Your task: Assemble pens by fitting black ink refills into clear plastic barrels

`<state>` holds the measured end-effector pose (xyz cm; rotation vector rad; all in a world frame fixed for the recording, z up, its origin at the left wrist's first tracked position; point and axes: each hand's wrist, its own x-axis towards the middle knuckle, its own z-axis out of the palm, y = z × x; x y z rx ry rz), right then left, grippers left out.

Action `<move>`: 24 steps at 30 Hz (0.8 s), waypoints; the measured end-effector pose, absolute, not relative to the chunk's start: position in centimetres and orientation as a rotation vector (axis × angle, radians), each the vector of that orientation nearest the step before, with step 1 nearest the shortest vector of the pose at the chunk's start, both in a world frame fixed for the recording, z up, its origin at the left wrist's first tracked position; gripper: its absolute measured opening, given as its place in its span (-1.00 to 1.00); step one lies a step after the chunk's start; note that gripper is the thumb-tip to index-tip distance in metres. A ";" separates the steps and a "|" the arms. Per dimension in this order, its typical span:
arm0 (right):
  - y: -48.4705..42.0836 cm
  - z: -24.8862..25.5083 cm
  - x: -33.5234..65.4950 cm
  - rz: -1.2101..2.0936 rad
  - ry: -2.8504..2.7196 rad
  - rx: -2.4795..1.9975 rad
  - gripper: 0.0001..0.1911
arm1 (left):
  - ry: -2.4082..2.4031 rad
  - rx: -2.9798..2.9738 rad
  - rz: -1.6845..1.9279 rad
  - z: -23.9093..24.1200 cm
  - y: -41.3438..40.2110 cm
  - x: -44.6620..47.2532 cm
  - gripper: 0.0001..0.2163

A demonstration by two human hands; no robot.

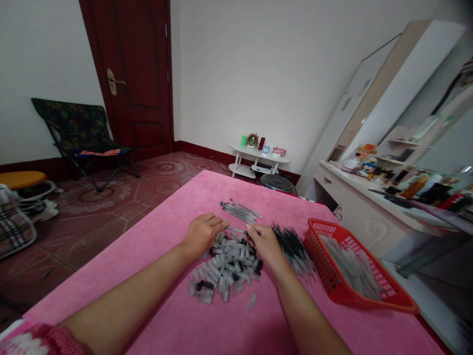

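Observation:
Above a heap of pen caps [229, 264], a slim pen [236, 230] lies level between my two hands. At its left end, the fingers of my left hand [203, 235] are closed in a pinch. My right hand [264, 242] grips the other end with thumb and fingertips. The caps are translucent with some black parts among them. Just beyond my hands, several pens [240, 212] lie side by side. To the right of my right hand is a bundle of thin black-tipped pen refills [293, 249]. Fine detail at the fingertips is too small to make out.
A red plastic basket [325, 276] with translucent pen barrels [354, 268] stands at the right of the pink-covered table [166, 315]. Beyond are a small white stand [240, 148], a cluttered dresser [369, 202], a folding chair [79, 128] and a dark red door [136, 64].

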<state>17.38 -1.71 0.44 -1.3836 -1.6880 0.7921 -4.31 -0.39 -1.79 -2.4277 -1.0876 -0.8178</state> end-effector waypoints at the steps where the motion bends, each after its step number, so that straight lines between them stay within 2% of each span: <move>1: -1.7 0.4 17.4 0.755 -1.715 -1.407 -0.51 | -1.088 -2.428 -0.806 -1.8 -0.4 -4.3 -0.81; 5: -1.6 0.3 17.6 0.690 -1.754 -1.456 -0.55 | -1.100 -2.443 -0.769 -1.9 -0.4 -4.2 -0.82; 10: -1.8 0.8 17.6 0.674 -1.684 -1.336 -0.83 | -1.140 -2.467 -0.745 -2.2 -0.1 -4.2 -0.82; 17: -1.7 0.3 17.8 0.734 -1.724 -1.467 -0.61 | -1.140 -2.467 -0.759 -2.3 -0.1 -4.4 -0.81; 21: -1.4 0.0 18.2 0.632 -1.708 -1.362 -0.78 | -1.154 -2.461 -0.740 -2.2 0.0 -4.5 -0.81; 24: -1.5 0.0 18.1 0.761 -1.686 -1.377 -0.70 | -1.145 -2.451 -0.740 -2.1 0.0 -4.5 -0.81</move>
